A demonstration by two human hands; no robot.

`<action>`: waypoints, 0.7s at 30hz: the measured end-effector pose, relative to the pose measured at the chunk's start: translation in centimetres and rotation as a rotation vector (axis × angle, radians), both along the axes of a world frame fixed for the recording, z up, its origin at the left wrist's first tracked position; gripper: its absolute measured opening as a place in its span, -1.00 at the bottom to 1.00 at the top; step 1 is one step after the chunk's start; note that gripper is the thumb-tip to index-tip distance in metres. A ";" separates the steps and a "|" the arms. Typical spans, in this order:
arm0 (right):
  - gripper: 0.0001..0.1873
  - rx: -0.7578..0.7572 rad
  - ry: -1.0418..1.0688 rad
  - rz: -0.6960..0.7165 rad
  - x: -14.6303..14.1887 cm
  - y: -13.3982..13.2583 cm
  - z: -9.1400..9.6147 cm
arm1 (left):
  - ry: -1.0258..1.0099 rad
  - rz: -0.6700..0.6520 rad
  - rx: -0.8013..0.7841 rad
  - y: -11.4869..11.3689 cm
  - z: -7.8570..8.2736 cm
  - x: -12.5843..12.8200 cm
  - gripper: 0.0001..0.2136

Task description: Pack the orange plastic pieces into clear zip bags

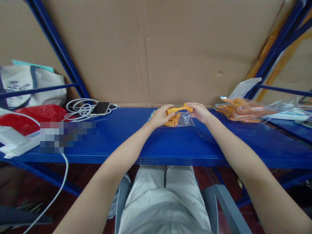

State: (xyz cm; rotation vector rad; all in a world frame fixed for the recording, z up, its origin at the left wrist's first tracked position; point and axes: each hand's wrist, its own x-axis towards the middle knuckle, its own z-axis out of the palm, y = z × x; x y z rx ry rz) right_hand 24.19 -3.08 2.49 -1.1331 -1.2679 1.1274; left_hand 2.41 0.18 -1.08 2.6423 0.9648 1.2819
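Note:
Between my two hands, a little above the blue table (180, 146), is an orange-yellow plastic piece (179, 110), long and narrow with a ridged middle; its exact kind I cannot tell. My left hand (162, 115) is closed on its left end. The fingers of my right hand (198, 112) pinch its right end. Below the piece lie more orange parts (173, 121), partly covered by my left hand. They rest on or in a clear plastic bag (186, 119) with a colourful printed edge at its left.
At the right lie clear bags of orange parts (243, 109). Toward the left are a phone (101, 108), coiled white cable (78, 109), a red bag (46, 117) and a canvas tote (46, 84). A cardboard wall (146, 55) and blue frame posts (59, 48) bound the table.

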 end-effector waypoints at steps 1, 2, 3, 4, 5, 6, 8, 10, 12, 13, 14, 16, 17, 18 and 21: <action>-0.87 0.006 0.018 -0.023 0.1 0.1 0.0 | 0.006 0.007 -0.007 0.0 0.0 0.0 -0.63; -0.89 0.012 0.042 -0.048 0.3 0.1 0.1 | 0.012 0.015 -0.012 0.0 0.0 -0.1 -0.61; -0.92 0.018 0.067 -0.076 0.6 0.2 0.3 | 0.017 0.022 -0.018 0.1 0.0 -0.1 -0.60; -0.94 0.025 0.092 -0.105 1.0 0.3 0.5 | 0.022 0.032 -0.025 0.2 0.0 -0.3 -0.59; -0.95 0.035 0.117 -0.138 1.5 0.3 0.7 | 0.026 0.046 -0.034 0.3 0.0 -0.4 -0.59; -0.97 0.045 0.137 -0.168 2.1 0.3 1.0 | 0.027 0.067 -0.044 0.4 0.0 -0.6 -0.60; -0.98 0.069 0.157 -0.211 3.6 0.3 1.4 | 0.025 0.134 -0.071 0.7 0.1 -1.1 -0.60; -0.93 0.089 0.146 -0.238 5.1 0.3 1.8 | 0.014 0.223 -0.108 1.0 0.1 -1.5 -0.59; -0.92 0.100 0.104 -0.288 6.4 0.2 2.1 | -0.005 0.313 -0.162 1.2 0.0 -1.9 -0.56; -0.93 0.101 0.075 -0.322 6.8 0.2 2.1 | -0.015 0.358 -0.195 1.4 -0.1 -2.1 -0.55; -0.92 0.098 0.042 -0.359 7.1 0.2 2.1 | -0.024 0.400 -0.232 1.5 -0.2 -2.1 -0.53; -0.88 0.084 -0.024 -0.423 7.3 0.2 1.8 | -0.035 0.470 -0.312 1.7 -0.5 -2.2 -0.51; -0.86 0.077 -0.051 -0.442 7.2 0.2 1.6 | -0.038 0.494 -0.349 1.8 -0.6 -2.2 -0.50; -0.83 0.064 -0.076 -0.447 6.9 0.3 1.5 | -0.039 0.509 -0.379 1.9 -0.8 -2.1 -0.49; -0.81 0.009 -0.138 -0.396 5.8 0.5 1.0 | -0.024 0.509 -0.430 2.1 -1.0 -1.9 -0.46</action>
